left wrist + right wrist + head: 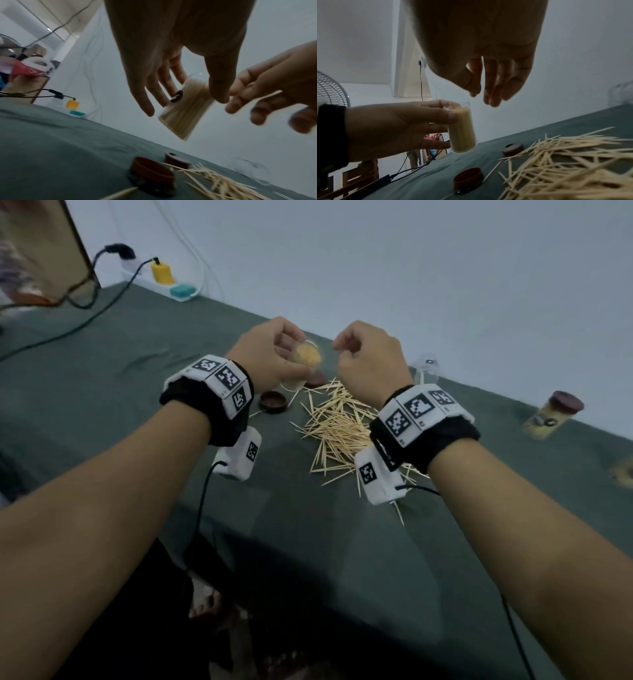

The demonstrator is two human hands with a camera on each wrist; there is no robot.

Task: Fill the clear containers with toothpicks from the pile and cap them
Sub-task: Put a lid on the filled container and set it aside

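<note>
My left hand (291,350) grips a clear container (308,356) packed with toothpicks, uncapped and raised above the green table. In the left wrist view the container (185,115) hangs tilted between thumb and fingers. My right hand (337,347) hovers beside its mouth with thumb and forefinger pinched; a thin toothpick (267,93) shows across its fingers. The toothpick pile (339,426) lies under my right wrist. Two brown caps (273,402) (315,379) rest left of the pile. An empty clear container (428,368) stands behind the right hand.
A capped, filled container (553,416) lies on the table at the right. A power strip (164,282) with plugs and black cables sits at the far left corner. The wall runs along the table's back edge. Stray toothpicks (399,513) lie toward the front.
</note>
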